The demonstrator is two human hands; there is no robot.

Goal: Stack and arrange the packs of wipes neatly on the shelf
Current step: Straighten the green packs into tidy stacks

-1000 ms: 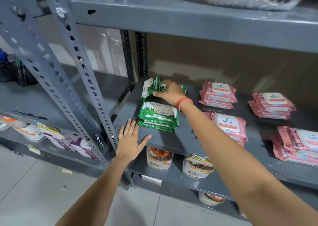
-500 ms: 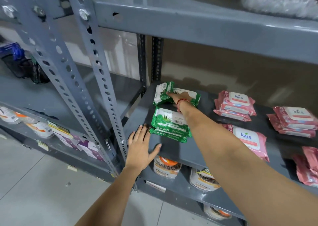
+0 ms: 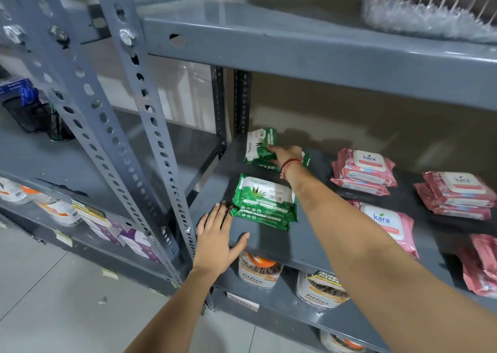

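A grey metal shelf [image 3: 271,247] carries packs of wipes. At its back left a green pack [image 3: 259,145] leans tilted on another green pack lying flat. My right hand [image 3: 286,155] reaches far in and its fingers grip the tilted pack's lower edge. In front of them lies a stack of green Origami packs [image 3: 265,202]. My left hand [image 3: 217,238] rests flat on the shelf's front edge, fingers spread, just left of that stack. Pink Kara packs lie to the right in low stacks, one at the back [image 3: 364,169], one nearer [image 3: 387,223].
Perforated grey uprights [image 3: 150,126] stand left of the shelf. The shelf above [image 3: 309,43] hangs low over the wipes and holds a clear plastic container [image 3: 430,5]. Round tubs [image 3: 259,270] sit on the shelf below. More pink packs [image 3: 461,194] lie far right.
The view has shifted closer to the shelf. My right hand has stayed on the rear green pack, which stands a little more upright. My left hand stays put on the shelf edge.
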